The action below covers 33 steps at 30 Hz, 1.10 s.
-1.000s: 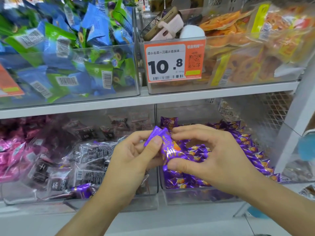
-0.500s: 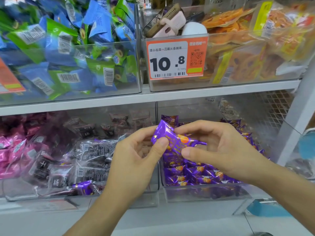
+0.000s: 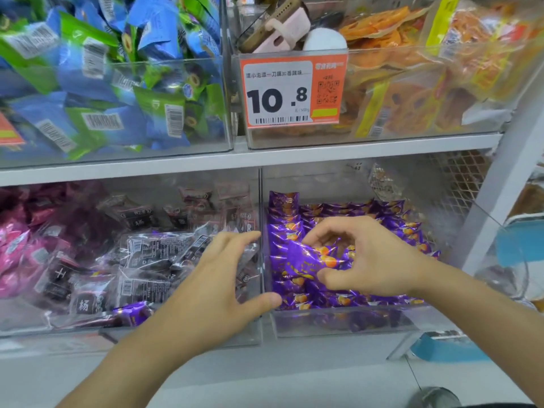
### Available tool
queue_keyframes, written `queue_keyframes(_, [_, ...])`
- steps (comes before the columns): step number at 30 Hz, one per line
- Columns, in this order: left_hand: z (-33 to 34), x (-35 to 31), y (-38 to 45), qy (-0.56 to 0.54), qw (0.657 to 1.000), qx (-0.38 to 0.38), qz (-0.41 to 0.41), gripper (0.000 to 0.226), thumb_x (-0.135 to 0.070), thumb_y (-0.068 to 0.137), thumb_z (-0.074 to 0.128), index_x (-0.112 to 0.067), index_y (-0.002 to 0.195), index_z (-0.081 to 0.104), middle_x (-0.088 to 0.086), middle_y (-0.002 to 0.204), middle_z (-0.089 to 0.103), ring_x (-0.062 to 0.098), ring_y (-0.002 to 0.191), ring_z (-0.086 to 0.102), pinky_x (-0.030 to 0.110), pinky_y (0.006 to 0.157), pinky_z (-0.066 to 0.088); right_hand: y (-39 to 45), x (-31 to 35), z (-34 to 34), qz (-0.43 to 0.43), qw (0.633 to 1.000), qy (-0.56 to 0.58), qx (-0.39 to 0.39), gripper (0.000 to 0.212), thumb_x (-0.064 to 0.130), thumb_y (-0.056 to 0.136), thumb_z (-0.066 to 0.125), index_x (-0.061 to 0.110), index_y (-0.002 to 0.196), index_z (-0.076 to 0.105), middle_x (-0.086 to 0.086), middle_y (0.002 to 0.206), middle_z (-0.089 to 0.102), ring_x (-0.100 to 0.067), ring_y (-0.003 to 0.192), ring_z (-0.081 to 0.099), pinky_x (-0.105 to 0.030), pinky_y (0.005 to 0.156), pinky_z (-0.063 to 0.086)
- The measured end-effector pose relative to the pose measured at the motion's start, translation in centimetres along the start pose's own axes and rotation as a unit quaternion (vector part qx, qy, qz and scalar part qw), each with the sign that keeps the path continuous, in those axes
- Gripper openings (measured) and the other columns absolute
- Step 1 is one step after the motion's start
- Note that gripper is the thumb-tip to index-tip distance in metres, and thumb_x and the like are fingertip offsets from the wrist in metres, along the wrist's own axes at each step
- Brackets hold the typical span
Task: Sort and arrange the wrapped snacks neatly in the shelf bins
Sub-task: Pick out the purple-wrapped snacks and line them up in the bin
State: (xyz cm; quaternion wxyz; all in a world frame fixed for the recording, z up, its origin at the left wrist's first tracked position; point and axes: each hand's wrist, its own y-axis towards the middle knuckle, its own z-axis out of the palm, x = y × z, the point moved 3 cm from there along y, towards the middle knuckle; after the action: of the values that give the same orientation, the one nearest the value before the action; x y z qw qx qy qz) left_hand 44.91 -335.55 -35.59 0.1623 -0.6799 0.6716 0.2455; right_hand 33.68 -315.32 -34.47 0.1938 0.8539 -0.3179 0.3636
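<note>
My right hand [image 3: 365,257] pinches a purple wrapped snack [image 3: 306,260] between thumb and fingers, low inside the clear bin [image 3: 338,322] of purple snacks on the lower shelf. The bin holds rows of the same purple packets [image 3: 391,219]. My left hand [image 3: 217,284] hovers with spread, relaxed fingers in front of the wall between this bin and the neighbouring bin of dark clear-wrapped snacks [image 3: 147,260]; it holds nothing. One stray purple packet [image 3: 132,313] lies at the front of that dark-snack bin.
Pink wrapped snacks [image 3: 17,248] fill the far left of the lower shelf. Above, a bin of blue and green packets [image 3: 103,83] and a bin of orange packets [image 3: 412,83] with a 10.8 price tag [image 3: 291,92]. A white shelf post [image 3: 506,187] stands right.
My left hand has let go of the purple snack and moved left and down. My right hand has lowered the snack into the purple bin.
</note>
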Motion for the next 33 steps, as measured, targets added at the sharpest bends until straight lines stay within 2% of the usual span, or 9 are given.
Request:
queue_keyframes(7, [0.9, 0.7, -0.3, 0.002, 0.999, 0.032, -0.008, 0.101, -0.056, 0.071, 0.077, -0.048, 0.147, 0.011, -0.025, 0.131, 0.046, -0.005, 0.121, 0.045, 0.024, 0.105, 0.039, 1.6, -2.1, 3.8, 0.028, 0.998, -0.048, 0.015, 0.039, 0.017, 0.07, 0.082, 0.028, 0.105, 0.068, 0.02, 0.104, 0.066, 0.01, 0.094, 0.059, -0.004, 0.069, 0.042])
queue_keyframes(9, [1.0, 0.7, -0.4, 0.003, 0.999, 0.032, -0.008, 0.1, -0.058, 0.072, 0.075, -0.049, 0.147, 0.009, -0.027, 0.128, 0.046, -0.006, 0.119, 0.045, 0.021, 0.102, 0.038, 1.9, -2.4, 4.1, 0.027, 0.994, -0.101, 0.019, 0.04, 0.022, 0.07, 0.084, 0.03, 0.106, 0.069, 0.021, 0.103, 0.064, 0.009, 0.092, 0.058, -0.005, 0.067, 0.042])
queue_keyframes(13, [1.0, 0.8, -0.7, -0.006, 0.999, 0.042, -0.013, 0.098, -0.058, 0.075, 0.071, -0.05, 0.148, 0.006, -0.027, 0.124, 0.048, -0.003, 0.117, 0.047, 0.021, 0.1, 0.038, 1.9, -2.4, 3.9, 0.009, 0.988, -0.153, 0.006, 0.047, 0.036, 0.065, 0.089, 0.03, 0.108, 0.069, 0.013, 0.104, 0.058, -0.001, 0.092, 0.056, -0.016, 0.078, 0.048])
queue_keyframes(15, [0.9, 0.8, -0.9, -0.008, 0.999, 0.046, -0.015, 0.096, -0.057, 0.077, 0.069, -0.051, 0.148, 0.005, -0.025, 0.125, 0.049, -0.003, 0.117, 0.046, 0.019, 0.098, 0.036, 1.7, -2.5, 3.5, 0.013, 0.988, -0.156, -0.001, 0.048, 0.042, 0.064, 0.09, 0.032, 0.106, 0.07, 0.013, 0.104, 0.055, -0.002, 0.09, 0.057, -0.015, 0.074, 0.046])
queue_keyframes(20, [0.9, 0.6, -0.8, 0.0, 0.998, 0.052, -0.017, 0.094, -0.059, 0.079, 0.065, -0.049, 0.149, 0.004, -0.023, 0.124, 0.048, -0.003, 0.111, 0.045, 0.017, 0.09, 0.033, 1.4, -3.3, 3.3, 0.032, 0.995, -0.098, -0.004, 0.037, 0.045, 0.065, 0.089, 0.037, 0.098, 0.072, 0.013, 0.097, 0.06, -0.005, 0.081, 0.059, -0.018, 0.069, 0.047])
queue_keyframes(23, [1.0, 0.8, -0.7, 0.004, 0.998, 0.053, -0.015, 0.091, -0.06, 0.08, 0.063, -0.048, 0.149, 0.005, -0.023, 0.123, 0.048, -0.003, 0.103, 0.047, 0.012, 0.082, 0.033, 1.5, -3.7, 3.1, 0.065, 0.997, -0.026, -0.037, 0.031, 0.029, 0.067, 0.09, 0.025, 0.094, 0.076, 0.008, 0.088, 0.065, -0.006, 0.06, 0.061, -0.014, 0.056, 0.046])
queue_keyframes(26, [1.1, 0.7, -0.6, 0.004, 0.999, 0.052, -0.013, 0.09, -0.06, 0.081, 0.061, -0.047, 0.15, 0.005, -0.023, 0.122, 0.048, -0.001, 0.103, 0.047, 0.012, 0.08, 0.034, 1.4, -4.0, 3.1, 0.102, 0.994, 0.031, -0.021, 0.03, 0.023, 0.07, 0.089, 0.019, 0.095, 0.074, 0.004, 0.068, 0.065, -0.002, 0.046, 0.055, -0.012, 0.047, 0.041])
queue_keyframes(29, [1.1, 0.6, -0.7, 0.006, 0.998, 0.054, -0.016, 0.09, -0.059, 0.082, 0.06, -0.047, 0.15, 0.003, -0.022, 0.123, 0.047, 0.0, 0.107, 0.045, 0.015, 0.084, 0.032, 1.4, -4.1, 3.2, 0.11, 0.993, 0.037, -0.008, 0.03, 0.025, 0.07, 0.089, 0.02, 0.094, 0.072, -0.009, 0.071, 0.071, -0.003, 0.049, 0.06, -0.015, 0.05, 0.045])
queue_keyframes(33, [1.0, 0.6, -0.6, 0.009, 0.998, 0.057, -0.014, 0.09, -0.06, 0.081, 0.059, -0.049, 0.149, 0.001, -0.023, 0.123, 0.046, -0.001, 0.105, 0.047, 0.016, 0.084, 0.033, 1.8, -4.0, 3.4, 0.11, 0.993, 0.026, -0.019, 0.032, 0.027, 0.067, 0.091, 0.022, 0.092, 0.072, -0.004, 0.081, 0.072, -0.021, 0.062, 0.07, -0.032, 0.058, 0.056])
